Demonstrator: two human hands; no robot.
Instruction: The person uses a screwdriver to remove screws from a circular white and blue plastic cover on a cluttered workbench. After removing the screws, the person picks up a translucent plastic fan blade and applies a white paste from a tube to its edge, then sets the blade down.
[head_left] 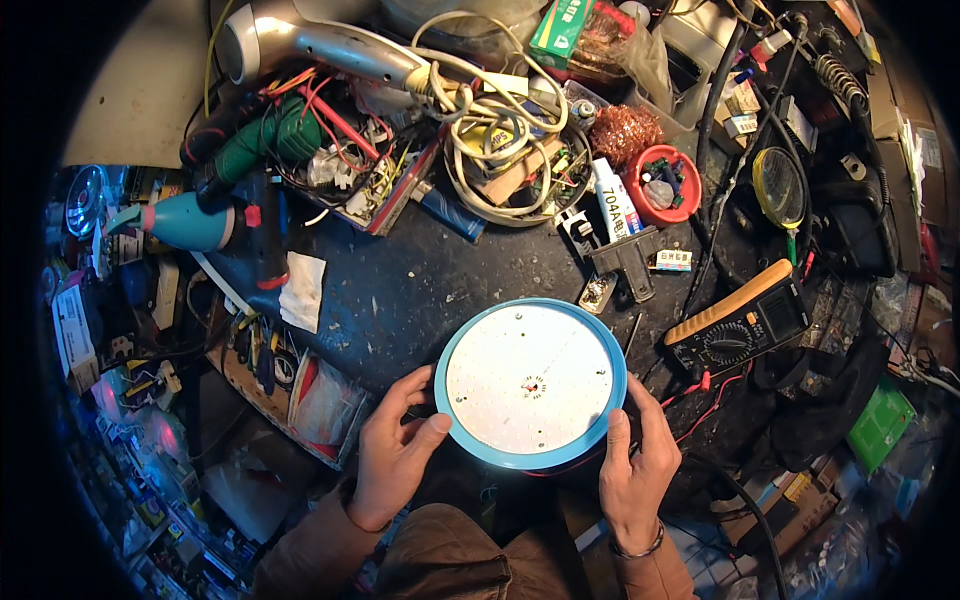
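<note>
A round LED light panel (500,400), white with a blue rim, is at the near edge of the dark workbench (385,280). Small screws dot its white face, and a small dark spot with marks around it sits at the centre. My left hand (393,455) grips the rim on the left, thumb toward the front and fingers reaching behind the edge. On the opposite side, my right hand (640,465) closes on the rim the same way. A thin red wire shows under the panel's near edge. What lies beneath the panel is hidden.
A multimeter (735,335) with red leads lies right of the panel. Behind stand a white tube (615,200), a red bowl (682,205) of small parts and coiled cable (455,170). A blue spray bottle (190,222) and tool box (262,385) are on the left.
</note>
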